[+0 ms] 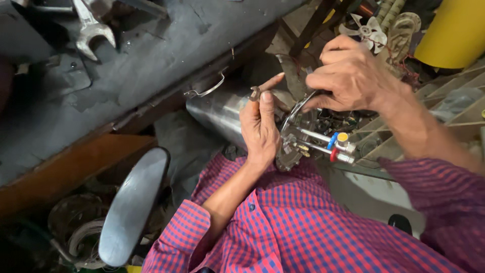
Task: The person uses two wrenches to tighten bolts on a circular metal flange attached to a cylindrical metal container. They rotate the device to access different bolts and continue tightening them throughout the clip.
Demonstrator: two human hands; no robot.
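Observation:
A shiny steel cylinder (217, 108) lies on its side across my lap, its open end facing right. My left hand (260, 126) rests against that end and pinches a small metal part near the rim. My right hand (348, 76) grips the edge of a round metal end plate (293, 146) fitted with two metal tubes (316, 141) and red, blue and yellow caps (337, 144). Wiring shows inside the cylinder behind the plate.
A dark, worn workbench (151, 60) runs along the upper left with an open-ended spanner (91, 30) on it. A grey oval seat (132, 202) stands at lower left. A small white fan blade (366, 30), a yellow drum (454, 30) and wooden slats (444, 101) lie to the right.

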